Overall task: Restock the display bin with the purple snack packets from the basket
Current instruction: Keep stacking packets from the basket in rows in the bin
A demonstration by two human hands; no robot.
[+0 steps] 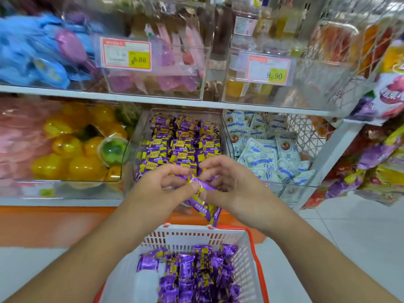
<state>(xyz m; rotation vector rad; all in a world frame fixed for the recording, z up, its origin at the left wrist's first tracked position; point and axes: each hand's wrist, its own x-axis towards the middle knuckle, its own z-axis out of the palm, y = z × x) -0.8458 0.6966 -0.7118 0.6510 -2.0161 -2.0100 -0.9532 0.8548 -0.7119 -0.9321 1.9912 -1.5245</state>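
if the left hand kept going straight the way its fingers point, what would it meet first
The left hand points right, toward the right hand. It already pinches the purple snack packets between them, so the right hand's fingers likely come first; depth is unclear.

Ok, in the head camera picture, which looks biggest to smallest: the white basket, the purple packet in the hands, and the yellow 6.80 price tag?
1. White basket, by far the largest.
2. Purple packet held by the left hand and right hand.
3. Yellow price tag.
The last two look close, and the tag sits farther away, so that's unsure.
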